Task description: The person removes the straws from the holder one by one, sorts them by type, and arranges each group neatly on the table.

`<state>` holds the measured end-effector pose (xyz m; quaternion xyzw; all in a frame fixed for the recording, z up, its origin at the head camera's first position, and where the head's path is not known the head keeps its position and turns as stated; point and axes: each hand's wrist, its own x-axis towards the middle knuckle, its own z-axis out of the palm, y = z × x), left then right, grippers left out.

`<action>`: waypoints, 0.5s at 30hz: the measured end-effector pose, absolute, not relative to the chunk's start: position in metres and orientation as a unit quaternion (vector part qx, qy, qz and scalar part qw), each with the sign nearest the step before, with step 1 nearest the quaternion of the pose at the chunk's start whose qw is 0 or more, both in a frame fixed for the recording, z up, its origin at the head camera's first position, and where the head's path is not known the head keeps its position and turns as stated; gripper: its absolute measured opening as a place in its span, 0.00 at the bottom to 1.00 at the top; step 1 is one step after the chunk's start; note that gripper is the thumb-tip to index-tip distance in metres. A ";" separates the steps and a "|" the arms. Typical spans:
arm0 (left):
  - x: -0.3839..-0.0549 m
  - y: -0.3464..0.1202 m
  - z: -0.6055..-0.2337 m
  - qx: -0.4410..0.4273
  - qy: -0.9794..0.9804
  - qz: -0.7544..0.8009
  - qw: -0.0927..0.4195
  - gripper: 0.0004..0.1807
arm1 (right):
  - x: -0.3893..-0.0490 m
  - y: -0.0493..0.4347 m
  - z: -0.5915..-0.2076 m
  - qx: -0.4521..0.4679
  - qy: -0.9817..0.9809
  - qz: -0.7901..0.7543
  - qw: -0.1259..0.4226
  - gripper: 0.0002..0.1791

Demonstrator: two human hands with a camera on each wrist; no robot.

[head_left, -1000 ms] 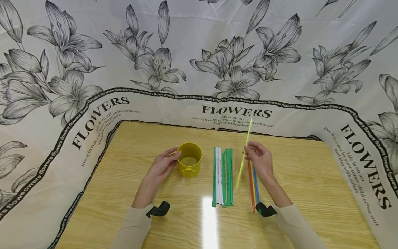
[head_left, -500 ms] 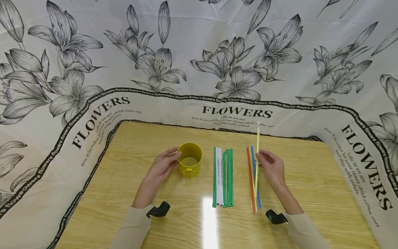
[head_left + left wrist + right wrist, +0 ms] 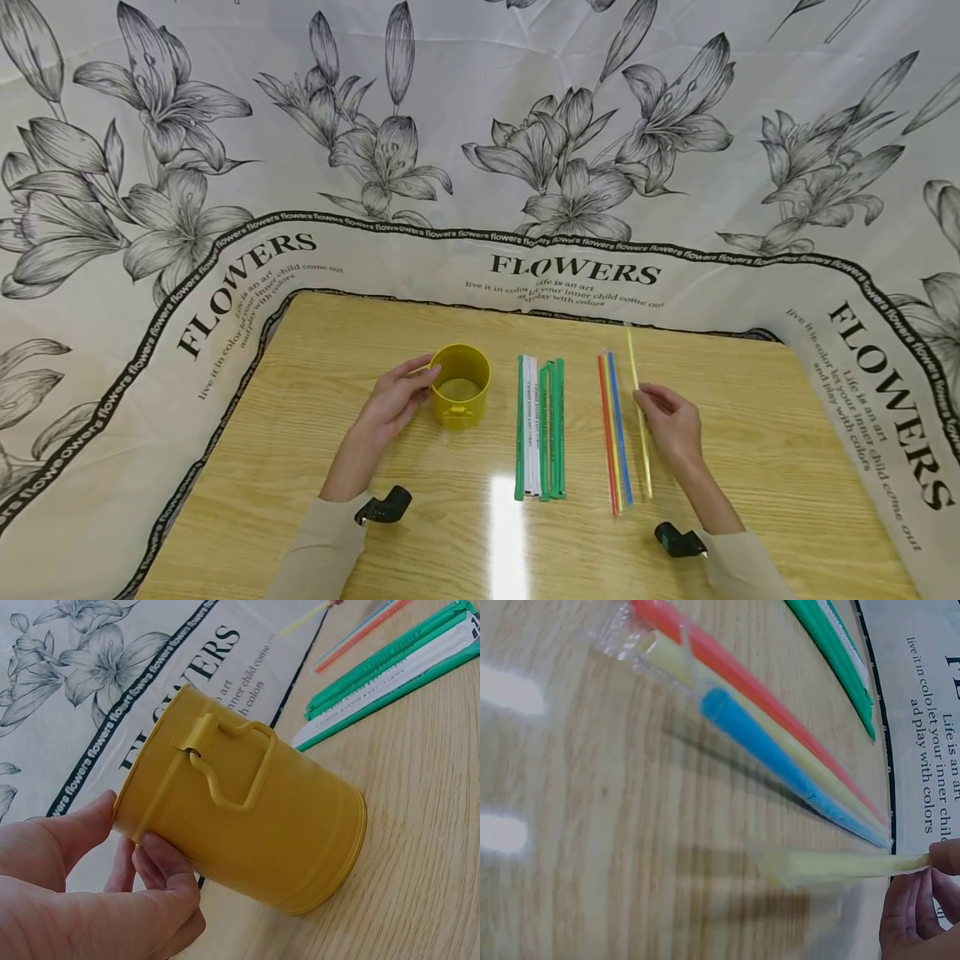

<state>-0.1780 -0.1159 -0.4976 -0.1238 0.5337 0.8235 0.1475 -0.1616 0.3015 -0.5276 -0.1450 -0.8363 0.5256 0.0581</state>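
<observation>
With thumb and fingers at its rim, my left hand (image 3: 390,402) holds a yellow mug (image 3: 270,832) that stands on the table. A wire handle (image 3: 247,780) sticks out from the mug's side. My right hand (image 3: 672,423) pinches a yellow straw (image 3: 642,437) in a clear wrapper, near its middle. In the right wrist view its near end seems raised off the wood. Left of it lie a red straw (image 3: 606,433), a yellow one mostly squeezed between, and a blue straw (image 3: 621,433), all in clear wrappers.
Between mug and straws lies a row of slim paper-wrapped sticks: a green packet (image 3: 519,442), white packets (image 3: 531,417) and more green packets (image 3: 557,433). The wooden table (image 3: 300,400) ends at a flower-printed cloth (image 3: 420,267) at the back and sides.
My right hand has carried the yellow straw rightward, across and past the red and blue straws, and lower toward the table. My left hand stays on the mug.
</observation>
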 end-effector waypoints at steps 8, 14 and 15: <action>-0.177 -0.117 -0.496 -0.125 0.532 0.824 0.150 0.25 | -0.159 0.302 -0.543 -0.150 -0.852 0.498 0.053 0.22; -0.177 -0.117 -0.495 -0.125 0.532 0.824 0.152 0.26 | -0.157 0.299 -0.551 -0.129 -0.879 0.455 0.070 0.19; -0.177 -0.116 -0.495 -0.125 0.532 0.824 0.151 0.26 | -0.157 0.298 -0.552 -0.126 -0.882 0.448 0.074 0.18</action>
